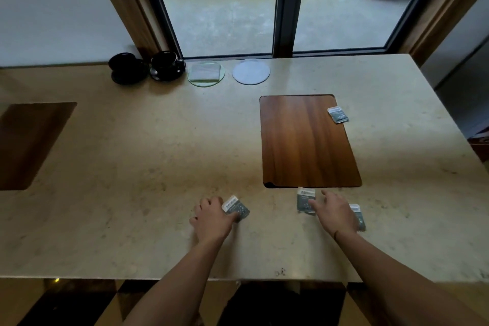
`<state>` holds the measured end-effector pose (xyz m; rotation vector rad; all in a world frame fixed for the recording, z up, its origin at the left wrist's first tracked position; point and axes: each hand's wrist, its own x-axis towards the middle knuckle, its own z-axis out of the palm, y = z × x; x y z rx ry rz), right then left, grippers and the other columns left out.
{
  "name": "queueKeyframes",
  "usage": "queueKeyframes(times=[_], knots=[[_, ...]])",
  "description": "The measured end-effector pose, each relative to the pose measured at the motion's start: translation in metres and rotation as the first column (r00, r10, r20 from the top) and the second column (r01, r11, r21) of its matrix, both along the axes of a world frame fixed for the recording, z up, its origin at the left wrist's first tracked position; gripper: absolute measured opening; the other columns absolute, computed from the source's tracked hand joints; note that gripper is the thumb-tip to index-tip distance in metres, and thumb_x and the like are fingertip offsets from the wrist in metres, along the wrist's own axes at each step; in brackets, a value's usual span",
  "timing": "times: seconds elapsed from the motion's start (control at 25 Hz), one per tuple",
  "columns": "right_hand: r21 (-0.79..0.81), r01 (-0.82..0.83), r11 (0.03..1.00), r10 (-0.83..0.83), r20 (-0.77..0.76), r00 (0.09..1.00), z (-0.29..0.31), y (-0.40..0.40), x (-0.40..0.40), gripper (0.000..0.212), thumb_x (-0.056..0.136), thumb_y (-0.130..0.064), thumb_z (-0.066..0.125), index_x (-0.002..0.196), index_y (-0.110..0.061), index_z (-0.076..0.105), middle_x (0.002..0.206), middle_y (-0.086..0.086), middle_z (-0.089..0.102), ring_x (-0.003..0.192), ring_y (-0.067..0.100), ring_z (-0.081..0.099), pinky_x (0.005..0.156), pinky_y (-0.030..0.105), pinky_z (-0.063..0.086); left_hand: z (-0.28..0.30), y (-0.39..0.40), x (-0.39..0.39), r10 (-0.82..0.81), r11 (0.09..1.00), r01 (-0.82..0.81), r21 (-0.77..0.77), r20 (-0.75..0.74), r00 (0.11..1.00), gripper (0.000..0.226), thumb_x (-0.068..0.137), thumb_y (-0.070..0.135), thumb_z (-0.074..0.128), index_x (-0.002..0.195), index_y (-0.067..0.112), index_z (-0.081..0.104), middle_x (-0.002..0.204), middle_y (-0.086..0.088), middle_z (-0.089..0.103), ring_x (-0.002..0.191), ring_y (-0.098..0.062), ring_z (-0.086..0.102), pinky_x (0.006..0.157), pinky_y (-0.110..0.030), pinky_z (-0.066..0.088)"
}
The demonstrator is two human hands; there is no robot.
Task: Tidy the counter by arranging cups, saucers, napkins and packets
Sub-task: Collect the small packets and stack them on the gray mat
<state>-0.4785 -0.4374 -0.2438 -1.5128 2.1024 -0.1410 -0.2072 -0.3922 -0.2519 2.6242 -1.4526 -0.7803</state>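
On the near part of the beige stone counter point(132, 153), the left hand point(211, 217) pinches a small grey-and-white packet point(236, 208). The right hand point(334, 213) lies with fingers extended over a second packet point(305, 200) – a third point(359, 216) lies just right of it. A fourth packet point(338, 114) rests on the far right edge of the brown wooden board point(304, 140). Two black cups on saucers point(148, 67) stand far left.

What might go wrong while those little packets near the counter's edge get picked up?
The packet the left hand pinches is held only by its edge, so it might slip. The right hand partly hides another packet, which a careless reach might sweep off the counter. The far packet on the wooden board might be forgotten.
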Motion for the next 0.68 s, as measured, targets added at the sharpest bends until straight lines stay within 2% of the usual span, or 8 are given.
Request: queueKeyframes(times=[0.24, 0.52, 0.68], knots=[[0.044, -0.067, 0.997, 0.069, -0.054, 0.996, -0.004, -0.014, 0.017, 0.054, 0.086, -0.043, 0.064, 0.133, -0.024, 0.046, 0.122, 0.006, 0.051, 0.110, 0.025, 0.052, 0.087, 0.040, 0.046, 0.000, -0.004, 0.001, 0.008, 1.000, -0.007, 0.028, -0.012, 1.000, 0.056, 0.071, 0.051, 0.069, 0.117, 0.024, 0.053, 0.122, -0.004, 0.048, 0.116, -0.025, 0.043, 0.093, -0.040, 0.036], [0.169, -0.045, 0.985, 0.058, -0.073, 0.996, -0.002, -0.032, 0.019, 0.051, 0.076, -0.040, 0.075, 0.115, -0.025, 0.046, 0.116, 0.006, 0.047, 0.104, 0.025, 0.053, 0.084, 0.040, 0.049, -0.003, -0.020, 0.003, 0.009, 0.991, 0.000, 0.130, -0.070, 0.998, 0.051, 0.067, 0.039, 0.072, 0.113, 0.026, 0.054, 0.123, -0.003, 0.045, 0.118, -0.026, 0.039, 0.096, -0.042, 0.034], [0.191, -0.053, 0.980, 0.056, -0.007, 0.998, -0.003, -0.032, 0.018, 0.040, 0.079, -0.037, 0.073, 0.104, -0.027, 0.044, 0.105, 0.003, 0.059, 0.093, 0.022, 0.060, 0.081, 0.041, 0.053, -0.003, -0.025, 0.003, 0.019, 0.992, 0.000, 0.129, -0.142, 0.990, 0.036, 0.065, 0.033, 0.070, 0.097, 0.027, 0.056, 0.113, -0.002, 0.053, 0.110, -0.025, 0.046, 0.090, -0.041, 0.035]])
